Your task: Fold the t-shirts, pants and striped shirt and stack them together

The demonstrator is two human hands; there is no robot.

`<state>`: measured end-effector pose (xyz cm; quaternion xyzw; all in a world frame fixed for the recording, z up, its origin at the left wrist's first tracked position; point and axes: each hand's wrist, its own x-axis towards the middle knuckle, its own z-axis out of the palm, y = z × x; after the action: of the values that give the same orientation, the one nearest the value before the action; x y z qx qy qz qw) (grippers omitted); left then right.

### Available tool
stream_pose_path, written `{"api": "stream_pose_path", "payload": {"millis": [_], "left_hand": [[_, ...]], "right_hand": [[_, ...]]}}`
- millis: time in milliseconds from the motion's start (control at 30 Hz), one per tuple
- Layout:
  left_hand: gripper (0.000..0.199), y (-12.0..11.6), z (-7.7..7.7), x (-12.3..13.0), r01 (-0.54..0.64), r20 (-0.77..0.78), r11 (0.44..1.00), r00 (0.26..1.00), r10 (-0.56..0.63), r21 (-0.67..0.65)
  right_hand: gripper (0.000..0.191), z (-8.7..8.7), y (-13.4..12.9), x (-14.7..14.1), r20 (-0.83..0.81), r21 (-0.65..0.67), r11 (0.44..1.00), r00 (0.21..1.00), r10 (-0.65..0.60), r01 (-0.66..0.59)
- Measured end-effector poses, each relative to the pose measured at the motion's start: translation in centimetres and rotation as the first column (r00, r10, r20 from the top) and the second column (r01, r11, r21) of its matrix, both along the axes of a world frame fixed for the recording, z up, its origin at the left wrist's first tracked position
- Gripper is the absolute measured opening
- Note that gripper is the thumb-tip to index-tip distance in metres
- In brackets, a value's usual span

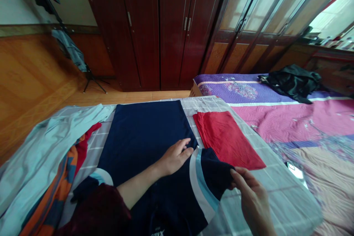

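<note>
A navy shirt (146, 129) with white and light blue sleeve bands lies spread on the checked cloth, its hem toward the wardrobe. My left hand (175, 156) rests palm down on the shirt near the right armpit, fingers apart. Between the thumb and fingers of my right hand (250, 188) is the end of the shirt's right sleeve. The other sleeve lies at the left, partly hidden by my dark red cuff. Just beyond the held sleeve is a folded red garment (226, 138).
Light blue (52, 136), orange and red clothes are heaped at the left edge. A bed (290, 121) at the right bears a black garment (294, 81) and a phone (295, 172). Behind stand a dark red wardrobe (171, 37) and a clothes stand (88, 72).
</note>
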<state>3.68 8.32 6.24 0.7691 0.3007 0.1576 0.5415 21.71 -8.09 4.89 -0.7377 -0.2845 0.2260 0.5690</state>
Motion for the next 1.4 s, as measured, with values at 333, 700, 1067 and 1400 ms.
{"api": "stream_pose_path", "payload": {"millis": [333, 700, 1067, 1400], "left_hand": [[0.067, -0.9, -2.3, -4.8, -0.150, 0.054, 0.863, 0.978, 0.200, -0.483], [0.059, -2.1, -2.9, -4.3, -0.109, -0.146, 0.992, 0.982, 0.117, 0.059], [0.032, 0.7, -1.4, -6.2, -0.124, -0.248, 0.938, 0.946, 0.211, 0.324], [0.028, 1.0, -2.1, -5.8, -0.254, -0.133, 0.895, 0.938, 0.320, 0.366]], "right_hand": [[0.024, 2.8, 4.6, -11.0, 0.676, -0.175, 0.675, 0.411, 0.612, -0.717], [0.034, -3.0, -2.5, -5.1, 0.868, -0.282, 0.894, 0.305, 0.392, -0.348], [0.027, -2.6, -2.3, -7.1, 0.845, -0.342, 0.825, 0.236, 0.479, -0.450], [0.023, -2.0, -0.8, -8.8, 0.839, -0.320, 0.772, 0.213, 0.500, -0.549]]}}
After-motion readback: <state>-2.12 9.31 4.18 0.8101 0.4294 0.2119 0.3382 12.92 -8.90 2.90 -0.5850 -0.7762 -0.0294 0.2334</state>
